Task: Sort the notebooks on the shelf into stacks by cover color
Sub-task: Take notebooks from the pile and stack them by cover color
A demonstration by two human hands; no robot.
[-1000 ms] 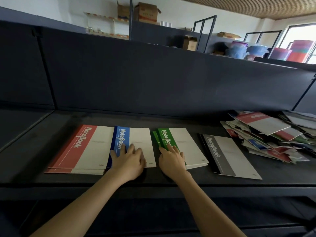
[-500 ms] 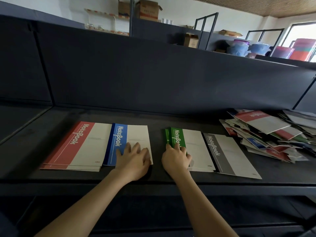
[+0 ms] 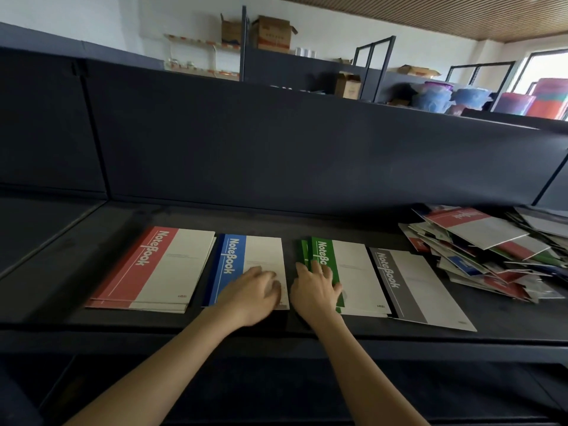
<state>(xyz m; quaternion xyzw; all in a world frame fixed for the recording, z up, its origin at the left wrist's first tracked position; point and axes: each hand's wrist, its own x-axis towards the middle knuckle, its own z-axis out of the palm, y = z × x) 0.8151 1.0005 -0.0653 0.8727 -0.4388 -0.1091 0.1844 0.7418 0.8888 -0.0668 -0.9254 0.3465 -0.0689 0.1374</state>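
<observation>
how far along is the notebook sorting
Done: four sorted stacks lie in a row on the shelf: red stack, blue stack, green stack, grey stack.
In hand: the left hand rests on the blue stack and the right hand on the green stack, apparently squaring them.
Left: the mixed pile at the right end, not yet sorted.

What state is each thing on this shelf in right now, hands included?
Red notebook stack, flat, closed, covers slightly offset.
Blue notebook stack, flat, closed, squared up.
Green notebook stack, flat, uneven, one cover jutting left.
Grey notebook, single, flat, closed, touching the green stack.
Unsorted notebook pile, jumbled, mixed colors.
Left hand, open, resting on the blue stack.
Right hand, open, fingers on the green stack.
</observation>
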